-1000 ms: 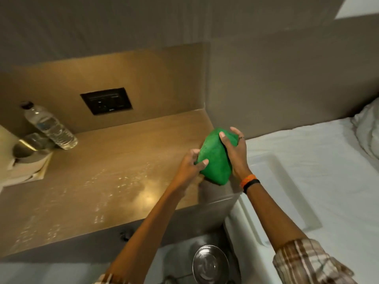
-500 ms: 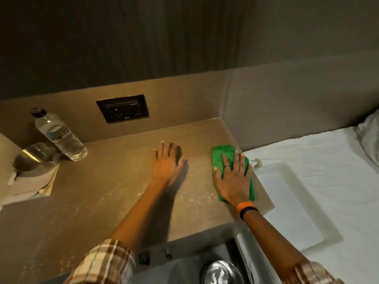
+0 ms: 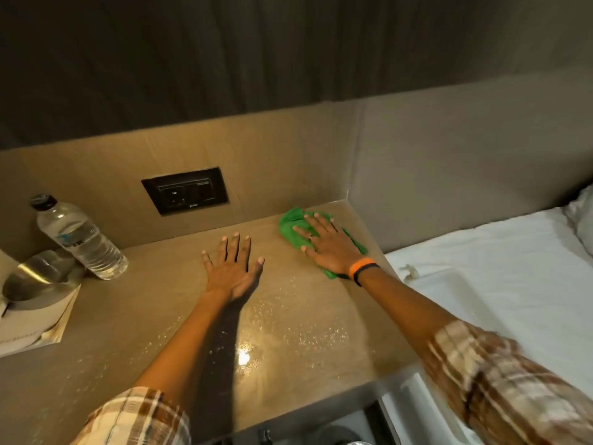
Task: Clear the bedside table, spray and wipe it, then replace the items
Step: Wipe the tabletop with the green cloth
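Note:
The bedside table (image 3: 134, 316) is a tan wooden top with spray droplets glistening across its middle and front. A green cloth (image 3: 290, 228) lies flat at the table's back right corner. My right hand (image 3: 327, 247) presses down on the cloth with fingers spread. My left hand (image 3: 232, 268) rests flat on the bare tabletop to the left of the cloth, fingers apart and holding nothing. A clear water bottle (image 3: 81, 239) stands at the back left, beside a metal kettle (image 3: 38, 277) that sits on a white card (image 3: 35, 329).
A black socket panel (image 3: 185, 194) is set in the back wall. A white bed (image 3: 500, 261) with a white tray (image 3: 455, 303) on it adjoins the table's right side. A pillow (image 3: 580, 216) shows at the far right edge.
The cloth went from being held in both hands above the table to lying flat on it. My right hand then pushed it toward the back right corner. My left hand settled flat on the table.

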Action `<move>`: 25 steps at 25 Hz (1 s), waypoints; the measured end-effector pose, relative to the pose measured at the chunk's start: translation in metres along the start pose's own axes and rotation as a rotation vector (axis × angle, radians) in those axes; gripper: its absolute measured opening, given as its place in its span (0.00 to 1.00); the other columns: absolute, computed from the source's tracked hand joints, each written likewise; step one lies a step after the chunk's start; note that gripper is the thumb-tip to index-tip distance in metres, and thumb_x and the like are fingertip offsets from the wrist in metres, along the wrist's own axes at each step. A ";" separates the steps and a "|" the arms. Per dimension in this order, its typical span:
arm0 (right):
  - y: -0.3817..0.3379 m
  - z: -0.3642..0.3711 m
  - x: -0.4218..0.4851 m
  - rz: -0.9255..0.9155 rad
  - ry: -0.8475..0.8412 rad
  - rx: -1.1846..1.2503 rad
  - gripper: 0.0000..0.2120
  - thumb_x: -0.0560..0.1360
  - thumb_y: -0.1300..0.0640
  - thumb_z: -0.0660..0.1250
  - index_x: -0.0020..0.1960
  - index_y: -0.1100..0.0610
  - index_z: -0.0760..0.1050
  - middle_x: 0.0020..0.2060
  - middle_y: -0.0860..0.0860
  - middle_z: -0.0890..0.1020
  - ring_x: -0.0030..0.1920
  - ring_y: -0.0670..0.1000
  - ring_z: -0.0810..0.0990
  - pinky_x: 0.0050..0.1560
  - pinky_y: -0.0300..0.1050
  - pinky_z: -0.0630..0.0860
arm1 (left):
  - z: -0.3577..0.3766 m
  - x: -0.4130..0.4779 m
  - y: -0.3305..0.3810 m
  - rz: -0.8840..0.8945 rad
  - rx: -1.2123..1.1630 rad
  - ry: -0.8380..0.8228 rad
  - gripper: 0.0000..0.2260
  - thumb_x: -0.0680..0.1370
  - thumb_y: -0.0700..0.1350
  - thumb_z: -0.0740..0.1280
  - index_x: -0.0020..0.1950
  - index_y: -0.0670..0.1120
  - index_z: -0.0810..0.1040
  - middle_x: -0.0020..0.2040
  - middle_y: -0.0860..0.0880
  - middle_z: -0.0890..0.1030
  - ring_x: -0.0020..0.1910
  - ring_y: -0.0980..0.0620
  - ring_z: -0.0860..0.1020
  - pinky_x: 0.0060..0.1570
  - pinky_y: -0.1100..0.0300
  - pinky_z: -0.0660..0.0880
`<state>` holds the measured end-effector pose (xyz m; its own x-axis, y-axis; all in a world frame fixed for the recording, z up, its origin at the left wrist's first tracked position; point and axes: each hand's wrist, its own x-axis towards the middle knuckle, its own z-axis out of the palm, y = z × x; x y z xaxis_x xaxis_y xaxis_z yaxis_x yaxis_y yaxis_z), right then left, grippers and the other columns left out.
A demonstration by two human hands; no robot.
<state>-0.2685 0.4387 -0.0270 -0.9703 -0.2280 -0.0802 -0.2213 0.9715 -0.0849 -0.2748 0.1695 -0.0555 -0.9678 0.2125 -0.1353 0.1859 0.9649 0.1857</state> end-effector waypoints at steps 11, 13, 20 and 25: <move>-0.065 0.036 -0.191 0.550 0.155 0.125 0.33 0.80 0.38 0.41 0.83 0.47 0.48 0.83 0.60 0.47 0.83 0.63 0.44 0.81 0.66 0.44 | -0.005 -0.006 -0.001 0.036 0.007 -0.015 0.35 0.78 0.70 0.37 0.81 0.54 0.38 0.82 0.50 0.36 0.80 0.45 0.35 0.74 0.30 0.36; -0.111 0.035 -0.173 0.577 0.122 0.186 0.34 0.79 0.38 0.39 0.83 0.48 0.44 0.82 0.62 0.43 0.82 0.65 0.40 0.79 0.70 0.43 | -0.010 -0.008 0.002 0.040 -0.069 0.007 0.33 0.81 0.68 0.42 0.82 0.54 0.40 0.82 0.49 0.38 0.80 0.44 0.35 0.73 0.30 0.34; -0.137 0.021 -0.114 0.399 0.197 0.701 0.27 0.84 0.54 0.57 0.82 0.52 0.57 0.83 0.50 0.54 0.83 0.53 0.50 0.83 0.48 0.46 | -0.013 -0.083 0.074 0.147 -0.538 0.346 0.25 0.81 0.48 0.53 0.76 0.40 0.67 0.79 0.41 0.64 0.80 0.43 0.57 0.79 0.41 0.50; -0.056 0.034 -0.145 0.497 0.276 0.325 0.24 0.85 0.53 0.52 0.80 0.56 0.62 0.82 0.57 0.57 0.83 0.56 0.52 0.83 0.58 0.47 | 0.033 -0.102 0.111 0.255 -0.066 0.169 0.30 0.83 0.58 0.47 0.82 0.46 0.51 0.83 0.48 0.50 0.82 0.49 0.45 0.80 0.44 0.40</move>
<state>-0.1118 0.4151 -0.0441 -0.9483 0.3102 0.0668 0.2589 0.8781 -0.4023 -0.1501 0.2595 -0.0529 -0.9070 0.4121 0.0863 0.4200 0.8707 0.2560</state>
